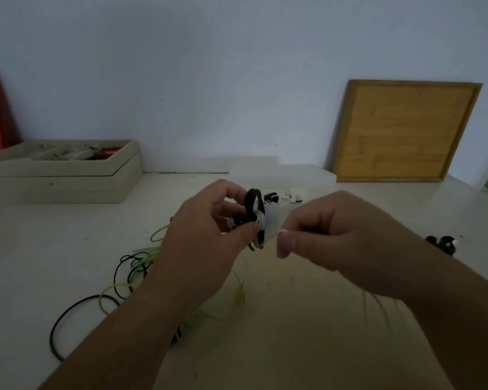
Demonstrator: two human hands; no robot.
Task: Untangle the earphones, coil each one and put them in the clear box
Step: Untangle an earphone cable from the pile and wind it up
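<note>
Spanning the lower view, a pale tabletop [265,347], with the clear box [316,178] set at its far edge against the wall. Leaning on that wall just right of the clear box, a wooden board [403,130]. Well left of the clear box, a beige tray [62,178]. Raised just in front of the clear box, both hands: left hand [206,235] with fingers [226,190] curled round a coiled black earphone [254,201], right hand [335,235] with thumb and forefinger pinching a white cable [281,232] running to that coil. Nearer than the clear box and to its left, a loose tangle [137,266] of green and black cables lying on the tabletop. Right of the clear box, apart, a small black bundle [443,243].
</note>
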